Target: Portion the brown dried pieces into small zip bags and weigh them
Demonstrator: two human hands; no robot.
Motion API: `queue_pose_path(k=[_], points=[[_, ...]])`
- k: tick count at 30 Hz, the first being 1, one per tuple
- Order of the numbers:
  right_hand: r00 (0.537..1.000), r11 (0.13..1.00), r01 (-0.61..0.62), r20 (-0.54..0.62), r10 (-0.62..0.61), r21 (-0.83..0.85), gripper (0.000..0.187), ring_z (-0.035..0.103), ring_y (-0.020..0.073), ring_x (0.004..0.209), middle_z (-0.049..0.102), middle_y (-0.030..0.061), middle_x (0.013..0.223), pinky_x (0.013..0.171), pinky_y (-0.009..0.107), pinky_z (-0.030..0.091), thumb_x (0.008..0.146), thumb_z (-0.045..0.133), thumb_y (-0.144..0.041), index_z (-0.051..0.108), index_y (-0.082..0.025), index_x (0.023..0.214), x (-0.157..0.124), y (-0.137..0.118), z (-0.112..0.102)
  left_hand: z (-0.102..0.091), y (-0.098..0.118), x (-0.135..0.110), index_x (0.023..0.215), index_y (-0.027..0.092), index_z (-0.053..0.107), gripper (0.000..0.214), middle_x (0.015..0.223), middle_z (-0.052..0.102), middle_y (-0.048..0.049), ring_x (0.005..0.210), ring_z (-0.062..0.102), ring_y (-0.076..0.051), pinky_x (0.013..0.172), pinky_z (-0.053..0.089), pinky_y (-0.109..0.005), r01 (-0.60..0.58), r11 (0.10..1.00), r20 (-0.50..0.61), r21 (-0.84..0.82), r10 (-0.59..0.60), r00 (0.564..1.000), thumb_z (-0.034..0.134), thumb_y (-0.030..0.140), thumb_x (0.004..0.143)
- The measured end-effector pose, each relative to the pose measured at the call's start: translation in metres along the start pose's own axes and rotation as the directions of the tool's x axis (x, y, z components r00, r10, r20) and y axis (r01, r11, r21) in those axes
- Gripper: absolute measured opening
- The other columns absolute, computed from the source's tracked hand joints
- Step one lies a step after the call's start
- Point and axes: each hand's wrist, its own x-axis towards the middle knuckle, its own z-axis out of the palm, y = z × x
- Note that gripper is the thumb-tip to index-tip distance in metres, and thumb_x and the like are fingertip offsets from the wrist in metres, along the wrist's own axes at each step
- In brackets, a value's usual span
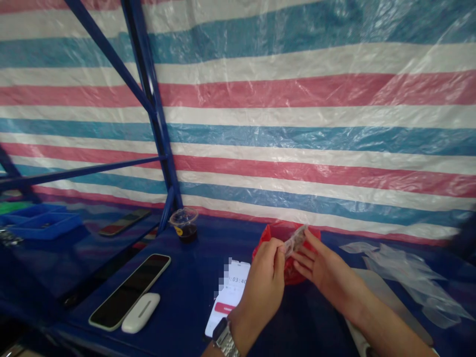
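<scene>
The person's left hand [265, 282] and right hand [320, 267] meet above the blue table [186, 297], toward its far edge, and share one small clear packet [295, 240]. The left hand is closed to a pinch, thumb and forefinger on the packet's near, lower end; the right hand is half open, fingers extended, with fingertips [308, 237] on the packet's upper end. The packet's long axis runs slantwise, rising from the left hand up and toward the right, so neither hand is nearer: both touch it. Just behind the packet, against the striped tarpaulin [297, 124] at the table's back edge, sits a red bag [267, 235]. What is inside the packet is too blurred to tell.

A metal watch [225, 339] is on the left wrist. Near the front edge, beside the left forearm, a phone with a lit screen [232, 292] shows a timer reading partly "03:40" above a red button; the rest is pixelated. Further left lie a dark phone [130, 290] and a white case [141, 312]. A lidded cup [185, 224] by the blue post [156, 124] bears a yellow mark, unreadable. Loose clear bags [405, 277] lie toward the right edge
</scene>
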Motion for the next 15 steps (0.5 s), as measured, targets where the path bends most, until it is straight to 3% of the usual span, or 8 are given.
queue_pose_path(k=[3,7,10,12,15], points=[[0.997,0.997,-0.072,0.01,0.072,-0.041,0.021,0.076,0.0159,0.075,0.082,0.0051,0.088,0.067,0.025,0.06,0.1,0.068,-0.039,0.077,-0.023,0.089,0.01,-0.014,0.014,-0.002,0.0,0.003,0.102,0.024,0.061,0.024,0.103,0.069,-0.004,0.1,0.065,-0.023,0.091,0.049,-0.038,-0.032,0.998,-0.03,0.047,0.034,0.999,0.038,0.023,0.11],[0.998,0.995,-0.058,-0.044,0.054,-0.08,0.019,0.074,0.0143,0.067,0.081,0.0051,0.083,0.062,0.023,0.059,0.101,0.065,-0.032,0.075,-0.023,0.087,0.028,-0.026,0.019,-0.001,0.002,0.009,0.114,0.023,0.064,0.025,0.118,0.074,-0.0066,0.114,0.066,-0.025,0.1,0.05,-0.044,-0.075,0.982,-0.043,0.171,0.083,0.996,0.04,0.017,0.11],[0.981,0.97,0.135,-0.11,-0.16,-0.203,0.012,0.078,0.0188,0.077,0.082,0.0064,0.094,0.064,0.026,0.061,0.091,0.076,-0.035,0.072,-0.024,0.096,0.043,-0.025,0.011,0.004,-0.001,0.009,0.116,0.021,0.066,0.027,0.129,0.073,-0.0099,0.13,0.06,-0.03,0.11,0.047,-0.054,-0.05,0.929,-0.077,0.366,0.084,0.993,0.045,0.009,0.104],[0.917,0.885,0.31,-0.138,-0.375,-0.348,0.036,0.08,0.0241,0.084,0.082,0.0078,0.101,0.064,0.03,0.062,0.08,0.085,-0.04,0.067,-0.025,0.108,0.053,-0.021,0.003,0.007,-0.005,0.007,0.112,0.019,0.07,0.028,0.138,0.07,-0.0122,0.14,0.052,-0.037,0.113,0.042,-0.063,-0.007,0.863,-0.093,0.505,0.062,0.994,0.05,0.004,0.098],[0.796,0.685,0.503,-0.028,-0.605,-0.527,0.067,0.08,0.0284,0.083,0.081,0.0098,0.105,0.068,0.037,0.064,0.066,0.09,-0.051,0.059,-0.025,0.119,0.064,-0.013,-0.007,0.012,-0.014,0.002,0.107,0.017,0.075,0.033,0.148,0.065,-0.0142,0.142,0.047,-0.045,0.111,0.043,-0.068,0.022,0.77,-0.08,0.638,0.038,0.996,0.051,0.001,0.093]])
